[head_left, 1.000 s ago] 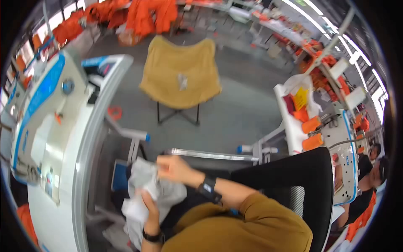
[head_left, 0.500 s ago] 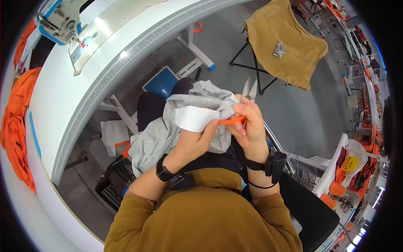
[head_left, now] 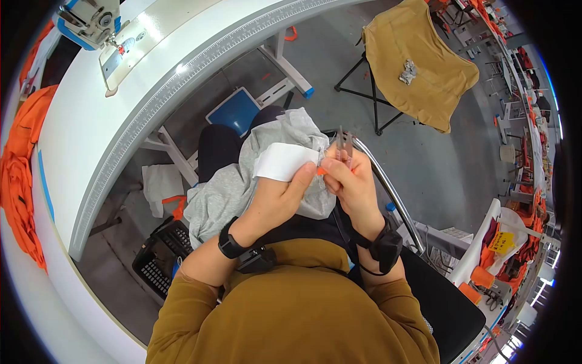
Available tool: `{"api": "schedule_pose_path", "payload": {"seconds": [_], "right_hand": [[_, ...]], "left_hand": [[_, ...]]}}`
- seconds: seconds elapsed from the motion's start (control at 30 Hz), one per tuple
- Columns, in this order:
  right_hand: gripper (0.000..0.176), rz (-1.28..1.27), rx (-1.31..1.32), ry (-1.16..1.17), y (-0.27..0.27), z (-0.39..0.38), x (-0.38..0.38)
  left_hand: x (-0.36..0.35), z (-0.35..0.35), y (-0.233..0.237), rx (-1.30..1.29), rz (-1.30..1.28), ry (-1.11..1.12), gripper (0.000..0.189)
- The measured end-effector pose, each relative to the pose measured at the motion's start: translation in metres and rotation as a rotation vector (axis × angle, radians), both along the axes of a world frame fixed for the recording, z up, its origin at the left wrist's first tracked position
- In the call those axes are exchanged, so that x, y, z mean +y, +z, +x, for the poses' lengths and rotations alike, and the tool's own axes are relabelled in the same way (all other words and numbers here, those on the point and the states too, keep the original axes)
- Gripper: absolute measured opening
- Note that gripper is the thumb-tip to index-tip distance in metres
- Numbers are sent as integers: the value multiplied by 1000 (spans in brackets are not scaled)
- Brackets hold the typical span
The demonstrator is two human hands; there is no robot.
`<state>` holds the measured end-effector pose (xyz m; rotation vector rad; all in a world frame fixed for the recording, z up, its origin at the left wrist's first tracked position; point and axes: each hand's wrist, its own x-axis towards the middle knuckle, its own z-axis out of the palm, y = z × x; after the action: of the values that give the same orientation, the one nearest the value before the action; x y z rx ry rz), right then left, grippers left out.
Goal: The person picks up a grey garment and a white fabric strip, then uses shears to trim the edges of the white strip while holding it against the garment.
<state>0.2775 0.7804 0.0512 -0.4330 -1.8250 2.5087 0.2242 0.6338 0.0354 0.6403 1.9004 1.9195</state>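
Note:
Grey knit fabric [head_left: 218, 197] lies bunched across the lap. My left hand [head_left: 282, 194] is closed on its edge together with a white rectangular piece [head_left: 282, 161], thumb on top and fingers hidden beneath. Close beside it, my right hand [head_left: 354, 185] pinches the fabric edge between thumb and finger. A small pair of scissors [head_left: 344, 142] is held in that same hand, its blurred blades pointing up and away. A bit of orange strip [head_left: 321, 171] shows between the two hands, mostly covered by the fingers.
A sewing machine [head_left: 97, 27] stands on the white table [head_left: 79, 133], whose curved edge carries a ruler. Orange cloth [head_left: 24, 164] hangs at left. A black crate [head_left: 160, 261] sits on the floor. A tan folding stool [head_left: 418, 67] is ahead right, and orange thread spools [head_left: 482, 277] stand at right.
My right hand has closed in on the left, covering most of the orange strip. The scissor blades have shifted left and down slightly and now look closer together.

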Motion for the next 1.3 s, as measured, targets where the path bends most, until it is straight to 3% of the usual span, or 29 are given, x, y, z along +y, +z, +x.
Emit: {"api": "schedule_pose_path", "payload": {"seconds": [0.03, 0.1, 0.17, 0.2, 0.3, 0.37, 0.43, 0.63, 1.03, 1.1, 1.23, 1.3], "right_hand": [[19, -135, -3, 19, 1, 1, 4], [22, -270, -5, 39, 3, 2, 15], [25, -20, -35, -139, 4, 5, 29], [31, 285, -47, -170, 6, 6, 31], [38, 242, -27, 33, 22, 20, 20], [42, 190, -176, 155, 25, 30, 1], [43, 55, -189, 148, 19, 35, -10], [48, 55, -77, 117, 10, 35, -14], [41, 45, -87, 77, 11, 33, -9], [40, 13, -52, 64, 8, 33, -6], [38, -4, 67, -44, 7, 34, 2], [30, -19, 52, -120, 3, 28, 5]], "left_hand": [[-1, 0, 3, 1, 0, 1, 15], [-4, -1, 12, -296, 112, -9, 16], [-5, -4, 8, -260, 166, -31, 16], [-5, -5, 7, -227, 218, -55, 17], [-2, -4, 9, -260, 202, -39, 16], [1, -1, 7, -258, 199, -14, 16], [2, 1, 7, -254, 197, 17, 16], [2, 2, 11, -148, 115, 5, 18], [7, 4, 3, -55, 79, 23, 16], [5, 4, -4, 111, -67, -67, 13], [14, 6, 0, 97, 22, 14, 15], [12, 9, 9, -163, 27, 0, 13]]}}
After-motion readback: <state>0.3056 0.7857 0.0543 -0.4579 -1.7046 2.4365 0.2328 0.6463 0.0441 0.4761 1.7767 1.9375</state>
